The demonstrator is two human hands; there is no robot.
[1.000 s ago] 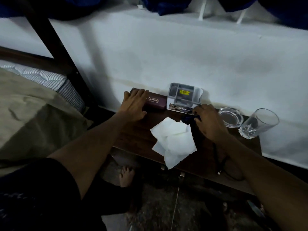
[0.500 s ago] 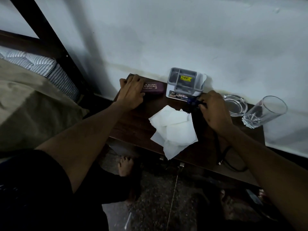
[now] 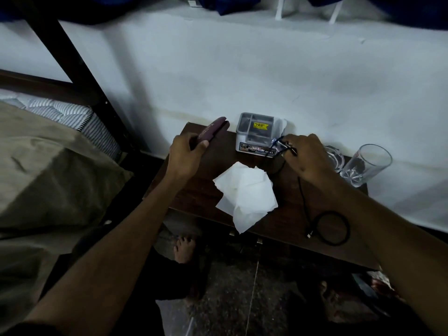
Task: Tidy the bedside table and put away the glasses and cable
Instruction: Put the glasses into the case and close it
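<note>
On the dark wooden bedside table, my left hand grips a maroon glasses case and holds it tilted, one end raised off the table near the back left corner. My right hand pinches a pair of dark-framed glasses just in front of a grey compartment organiser box. A black cable lies looped on the table's right front part, partly under my right forearm. Crumpled white tissues lie in the table's middle.
A clear glass ashtray and a tilted-looking drinking glass stand at the back right by the white wall. A bed with a tan cover and black frame is to the left. Bare feet show below.
My left hand has lifted the glasses case from lying flat to tilted up. My right hand has raised the glasses off the table beside the organiser.
</note>
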